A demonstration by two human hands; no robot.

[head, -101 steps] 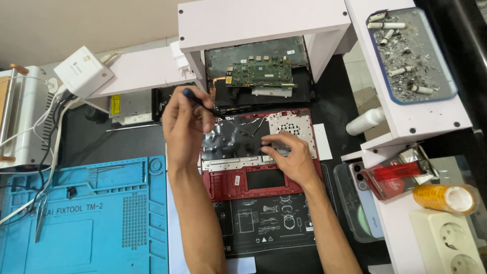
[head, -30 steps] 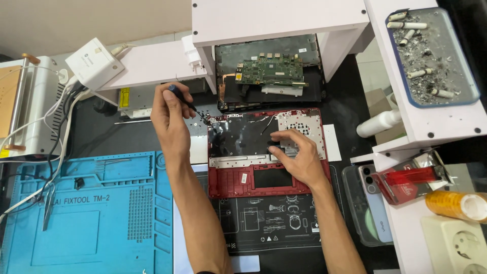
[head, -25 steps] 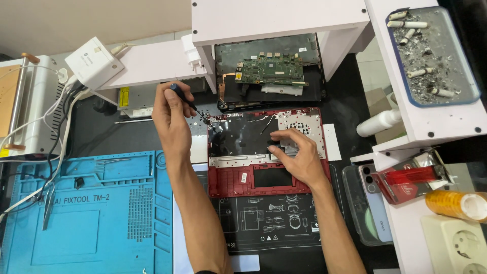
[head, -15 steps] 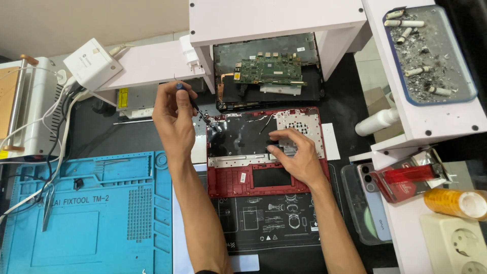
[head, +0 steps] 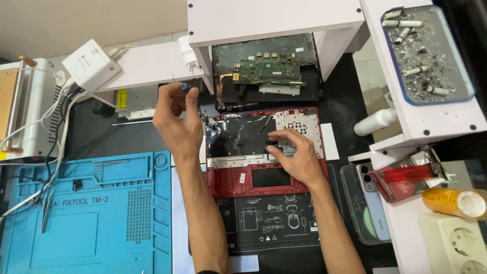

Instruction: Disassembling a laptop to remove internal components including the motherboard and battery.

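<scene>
Fingers of the left hand (head: 177, 119) pinch a small screwdriver (head: 188, 94), its tip at the upper left corner of the red laptop case (head: 264, 152); the case lies open at the middle of the dark worktop (head: 122, 137); the right hand (head: 297, 155) presses flat on the case's inner plate, fingers spread wide; a blue repair mat (head: 86, 213) covers the worktop's near left corner.

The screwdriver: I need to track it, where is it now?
In the head view, the screwdriver is in the left hand, left of centre, above the upper-left corner of the red laptop shell.
</scene>
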